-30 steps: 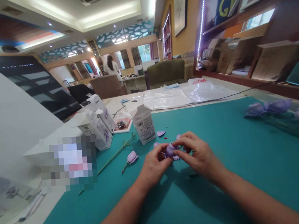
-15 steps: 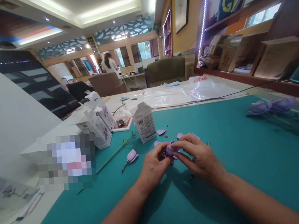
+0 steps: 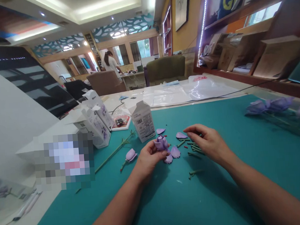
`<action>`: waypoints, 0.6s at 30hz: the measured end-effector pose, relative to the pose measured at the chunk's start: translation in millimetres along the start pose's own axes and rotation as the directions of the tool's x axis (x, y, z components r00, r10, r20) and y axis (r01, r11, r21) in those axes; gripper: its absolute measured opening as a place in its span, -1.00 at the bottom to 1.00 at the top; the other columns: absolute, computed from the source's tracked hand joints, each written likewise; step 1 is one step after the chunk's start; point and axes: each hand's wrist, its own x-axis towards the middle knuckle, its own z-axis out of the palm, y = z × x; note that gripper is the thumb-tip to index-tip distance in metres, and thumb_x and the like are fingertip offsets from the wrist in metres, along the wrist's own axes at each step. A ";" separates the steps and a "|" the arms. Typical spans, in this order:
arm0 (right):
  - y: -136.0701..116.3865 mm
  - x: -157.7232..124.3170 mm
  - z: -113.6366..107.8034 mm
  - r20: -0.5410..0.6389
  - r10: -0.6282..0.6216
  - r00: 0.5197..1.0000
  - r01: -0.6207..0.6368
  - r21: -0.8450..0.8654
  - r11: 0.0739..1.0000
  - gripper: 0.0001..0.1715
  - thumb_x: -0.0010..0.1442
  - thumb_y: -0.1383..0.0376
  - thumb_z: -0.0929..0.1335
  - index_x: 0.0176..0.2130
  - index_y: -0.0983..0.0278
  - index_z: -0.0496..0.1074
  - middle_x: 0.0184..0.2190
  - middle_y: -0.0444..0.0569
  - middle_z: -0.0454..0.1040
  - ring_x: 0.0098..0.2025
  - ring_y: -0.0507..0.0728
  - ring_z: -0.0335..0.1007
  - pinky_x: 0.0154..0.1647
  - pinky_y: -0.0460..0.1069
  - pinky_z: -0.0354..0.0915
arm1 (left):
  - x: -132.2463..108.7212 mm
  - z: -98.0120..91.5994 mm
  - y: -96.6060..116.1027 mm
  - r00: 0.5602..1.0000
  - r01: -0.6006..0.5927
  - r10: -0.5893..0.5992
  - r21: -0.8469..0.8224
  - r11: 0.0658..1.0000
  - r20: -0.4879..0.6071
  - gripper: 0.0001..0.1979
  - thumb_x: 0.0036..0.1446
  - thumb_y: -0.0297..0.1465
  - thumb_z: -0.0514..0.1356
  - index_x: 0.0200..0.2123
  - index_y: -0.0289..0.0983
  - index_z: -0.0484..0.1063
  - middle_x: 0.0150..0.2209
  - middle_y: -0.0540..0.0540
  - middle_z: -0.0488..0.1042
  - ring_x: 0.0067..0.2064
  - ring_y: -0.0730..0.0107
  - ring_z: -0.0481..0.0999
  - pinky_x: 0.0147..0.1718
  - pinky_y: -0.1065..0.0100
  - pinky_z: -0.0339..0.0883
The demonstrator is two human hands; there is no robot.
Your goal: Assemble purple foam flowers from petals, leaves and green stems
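My left hand [image 3: 150, 157] is closed around a partly formed purple artificial flower [image 3: 161, 143], its petals curled upward between thumb and fingers. Over the mat to the right, my right hand [image 3: 205, 138] has its thumb and forefinger slightly apart at the edge of a loose purple petal [image 3: 181, 135]. Other petals lie just below the flower, including a pale one [image 3: 175, 151], and one more petal [image 3: 161, 131] rests beside the carton. Short green stem pieces [image 3: 196, 148] lie scattered beneath my right hand. A purple bud on a short stem [image 3: 130, 155] lies left of my left hand.
An upright white carton [image 3: 142, 121] stands behind my hands on the green mat [image 3: 235, 202]. To the left are a long green stem [image 3: 112, 155] and more white boxes [image 3: 96, 130]. Finished purple flowers [image 3: 269, 106] lie far right. A person [image 3: 110, 64] stands in the background.
My right hand has let go of the flower and moved right and up to the loose petal. My left hand still holds the flower, now a little further left and higher.
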 end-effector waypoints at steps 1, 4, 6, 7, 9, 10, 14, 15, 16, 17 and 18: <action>0.4 -1.2 2.4 0.025 -0.009 1.000 0.008 0.017 1.000 -0.73 0.12 0.17 0.27 -0.30 0.23 0.50 -0.35 -0.03 0.52 -0.39 0.11 0.41 -0.39 -0.01 0.28 | 0.1 -0.6 -0.4 1.000 -0.001 0.001 -0.014 1.000 0.005 -0.51 -0.26 -0.41 0.41 -0.17 -0.32 0.43 -0.17 -0.18 0.53 -0.28 0.34 0.50 -0.25 0.31 0.36; 4.5 -3.4 9.0 0.066 -0.023 0.998 0.021 0.040 0.999 -0.73 0.14 0.17 0.27 -0.28 0.21 0.50 -0.35 -0.04 0.53 -0.43 0.09 0.41 -0.41 -0.02 0.29 | 0.3 -2.4 -0.6 1.000 0.001 -0.001 -0.035 0.999 0.017 -0.51 -0.25 -0.41 0.41 -0.16 -0.33 0.43 -0.16 -0.19 0.53 -0.30 0.36 0.51 -0.27 0.32 0.35; 8.8 -3.5 12.6 0.083 -0.041 0.996 0.040 0.024 0.999 -0.75 0.14 0.19 0.27 -0.28 0.21 0.50 -0.35 -0.04 0.53 -0.41 0.09 0.42 -0.39 -0.01 0.29 | 0.0 -3.3 0.6 1.000 0.003 -0.002 -0.041 0.999 0.020 -0.53 -0.25 -0.40 0.41 -0.19 -0.33 0.43 -0.17 -0.18 0.54 -0.31 0.38 0.51 -0.29 0.34 0.35; 10.9 -3.5 14.3 0.092 -0.059 0.994 0.058 0.004 0.998 -0.76 0.15 0.21 0.27 -0.28 0.21 0.50 -0.34 -0.04 0.54 -0.39 0.10 0.43 -0.37 -0.01 0.29 | -0.4 -3.7 1.7 1.000 0.002 -0.001 -0.044 0.999 0.020 -0.55 -0.24 -0.40 0.41 -0.20 -0.33 0.43 -0.17 -0.17 0.54 -0.31 0.39 0.51 -0.29 0.35 0.35; 14.0 -4.0 17.9 0.134 -0.106 0.985 0.114 -0.058 0.992 -0.77 0.15 0.25 0.26 -0.28 0.20 0.50 -0.32 -0.04 0.54 -0.33 0.12 0.43 -0.32 0.00 0.29 | -1.3 -4.1 4.0 1.000 0.000 0.000 -0.052 0.999 0.015 -0.58 -0.23 -0.39 0.41 -0.22 -0.33 0.44 -0.18 -0.15 0.53 -0.32 0.41 0.50 -0.30 0.37 0.36; 15.0 -4.7 20.0 0.167 -0.129 0.978 0.146 -0.095 0.985 -0.77 0.16 0.27 0.25 -0.28 0.20 0.50 -0.31 -0.04 0.54 -0.30 0.13 0.43 -0.29 0.00 0.29 | -2.0 -4.2 5.2 1.000 -0.001 0.001 -0.060 0.998 0.011 -0.59 -0.22 -0.39 0.41 -0.23 -0.33 0.44 -0.19 -0.14 0.53 -0.33 0.42 0.50 -0.31 0.37 0.36; 16.5 -10.5 29.3 0.337 -0.174 0.925 0.264 -0.245 0.933 -0.71 0.20 0.37 0.22 -0.20 0.22 0.50 -0.24 0.01 0.53 -0.20 0.14 0.42 -0.19 0.01 0.28 | -4.5 -3.9 8.8 1.000 0.018 -0.018 -0.100 0.995 0.004 -0.57 -0.24 -0.41 0.42 -0.22 -0.32 0.43 -0.20 -0.12 0.53 -0.38 0.45 0.50 -0.36 0.39 0.35; 16.6 -12.2 31.5 0.365 -0.178 0.914 0.291 -0.280 0.915 -0.70 0.20 0.37 0.22 -0.17 0.23 0.49 -0.21 0.03 0.51 -0.17 0.16 0.41 -0.17 0.02 0.27 | -5.0 -3.8 9.2 1.000 0.026 -0.026 -0.106 0.994 0.003 -0.57 -0.24 -0.41 0.42 -0.22 -0.31 0.43 -0.19 -0.12 0.53 -0.40 0.47 0.50 -0.38 0.39 0.35; 16.4 -13.9 33.4 0.388 -0.180 0.904 0.314 -0.315 0.896 -0.70 0.21 0.36 0.23 -0.13 0.23 0.49 -0.19 0.05 0.50 -0.14 0.17 0.39 -0.15 0.03 0.26 | -5.5 -3.8 9.5 0.999 0.033 -0.033 -0.107 0.994 0.002 -0.56 -0.23 -0.41 0.41 -0.21 -0.31 0.43 -0.19 -0.12 0.53 -0.42 0.48 0.49 -0.39 0.40 0.35; 15.9 -15.4 35.0 0.403 -0.180 0.897 0.333 -0.350 0.875 -0.70 0.21 0.34 0.25 -0.11 0.23 0.48 -0.18 0.07 0.48 -0.12 0.19 0.38 -0.15 0.04 0.25 | -5.8 -3.8 9.7 0.999 0.038 -0.038 -0.108 0.993 0.001 -0.57 -0.23 -0.42 0.41 -0.21 -0.31 0.43 -0.18 -0.12 0.53 -0.44 0.50 0.48 -0.41 0.40 0.35; 15.1 -16.7 36.3 0.417 -0.177 0.891 0.350 -0.385 0.854 -0.70 0.20 0.32 0.27 -0.09 0.23 0.48 -0.17 0.09 0.47 -0.11 0.21 0.37 -0.15 0.05 0.24 | -6.0 -3.9 9.8 0.999 0.038 -0.038 -0.110 0.993 -0.001 -0.58 -0.22 -0.42 0.41 -0.21 -0.31 0.43 -0.18 -0.11 0.52 -0.44 0.50 0.48 -0.41 0.40 0.35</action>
